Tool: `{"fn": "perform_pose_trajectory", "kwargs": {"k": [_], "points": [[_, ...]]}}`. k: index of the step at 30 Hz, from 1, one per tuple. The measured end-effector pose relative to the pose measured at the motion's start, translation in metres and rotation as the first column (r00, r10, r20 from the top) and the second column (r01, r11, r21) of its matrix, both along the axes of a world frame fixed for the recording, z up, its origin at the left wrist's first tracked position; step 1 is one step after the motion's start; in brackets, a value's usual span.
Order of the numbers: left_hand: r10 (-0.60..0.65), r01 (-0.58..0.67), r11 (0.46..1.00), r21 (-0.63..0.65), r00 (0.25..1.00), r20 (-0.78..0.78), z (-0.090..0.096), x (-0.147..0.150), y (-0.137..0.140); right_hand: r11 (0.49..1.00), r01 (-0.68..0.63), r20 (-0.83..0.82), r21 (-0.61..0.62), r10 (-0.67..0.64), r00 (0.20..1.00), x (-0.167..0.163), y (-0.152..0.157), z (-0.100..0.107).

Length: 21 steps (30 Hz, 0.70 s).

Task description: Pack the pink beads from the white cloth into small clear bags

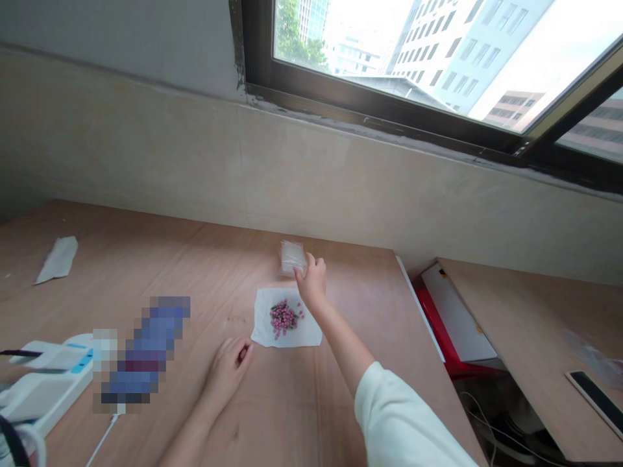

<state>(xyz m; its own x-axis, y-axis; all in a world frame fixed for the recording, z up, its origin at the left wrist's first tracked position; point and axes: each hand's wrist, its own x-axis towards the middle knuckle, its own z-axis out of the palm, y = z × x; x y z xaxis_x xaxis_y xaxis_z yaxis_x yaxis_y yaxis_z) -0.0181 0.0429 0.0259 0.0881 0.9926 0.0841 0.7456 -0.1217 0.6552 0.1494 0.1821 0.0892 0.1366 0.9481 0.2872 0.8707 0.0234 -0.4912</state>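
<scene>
My right hand [313, 280] reaches across to a small stack of clear plastic bags [292, 255] near the wall. Its thumb and fingers are apart at the stack's right edge; I cannot tell whether they touch it. In front of the stack, a white paper sheet [263, 334] lies flat, bearing a heap of small pink dried flower buds [282, 318]. My left hand [228, 365] rests on the wooden table at the sheet's lower left corner, fingers curled closed. A dark reddish gap shows between its thumb and forefinger; what it holds, if anything, is hidden.
A blurred-out blue object [150, 344] with a white cable lies to the left, beside a white power strip [63, 389]. Crumpled white paper [58, 259] is at the far left. Past the right table edge stand red and white items [452, 318] and another table [545, 324].
</scene>
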Motion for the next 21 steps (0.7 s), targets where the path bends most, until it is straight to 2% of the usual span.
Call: {"fn": "perform_pose_trajectory", "kwargs": {"k": [4, 9, 12, 16, 19, 21], "points": [[0.011, -0.011, 1.000, -0.005, 1.000, 0.008, 0.002, -0.001, 0.000, 0.999, -0.031, 0.071, -0.030, 0.033, 0.997, -0.015, 0.029, -0.002], [0.019, -0.019, 1.000, -0.009, 1.000, 0.019, 0.005, 0.000, 0.000, 0.999, -0.006, -0.008, 0.040, 0.006, 1.000, -0.011, 0.038, -0.007], [0.019, -0.019, 1.000, -0.014, 1.000, 0.021, 0.005, 0.000, 0.000, 0.990, 0.051, -0.112, 0.133, -0.036, 0.993, 0.000, 0.029, 0.006], [0.046, -0.043, 0.998, -0.039, 0.995, 0.092, -0.001, -0.003, 0.003, 0.958, 0.148, -0.302, 0.244, -0.070, 0.951, 0.020, -0.003, 0.030], [0.091, -0.068, 0.992, -0.110, 0.972, 0.217, -0.007, -0.006, 0.008, 0.962, 0.168, -0.437, 0.216, -0.059, 0.898, 0.031, -0.025, 0.036], [0.090, -0.052, 0.988, -0.148, 0.960, 0.265, -0.008, -0.006, 0.011, 0.973, 0.166, -0.476, 0.164, -0.069, 0.877, 0.035, -0.029, 0.034]]}}
